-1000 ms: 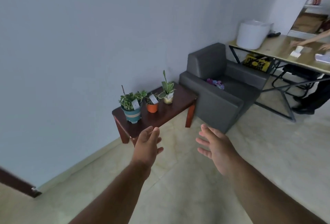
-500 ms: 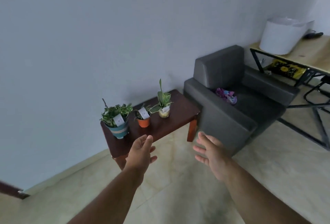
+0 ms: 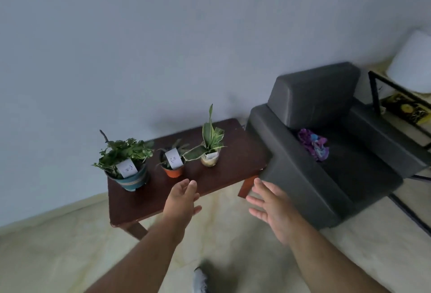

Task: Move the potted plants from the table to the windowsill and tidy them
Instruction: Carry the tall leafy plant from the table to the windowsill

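Observation:
Three potted plants stand in a row on a low dark-red wooden table (image 3: 235,164) against the wall. At the left is a bushy plant in a teal pot (image 3: 130,179) with a white tag. In the middle sits a small orange pot (image 3: 173,171), also tagged. To the right is a striped-leaf plant in a pale pot (image 3: 210,158). My left hand (image 3: 182,199) hovers open over the table's front edge, just below the orange pot. My right hand (image 3: 270,206) is open in front of the table's right leg. Neither hand touches a pot. No windowsill is in view.
A dark grey armchair (image 3: 314,152) stands right beside the table, with a purple cloth (image 3: 312,143) on its seat. At the far right is a black-framed desk (image 3: 396,89) with a white container (image 3: 412,68) on it. Pale tiled floor lies below; my shoe (image 3: 200,280) shows.
I have moved closer to the table, and the plants now look larger. Both hands have reached forward; my left hand is now over the table's front edge.

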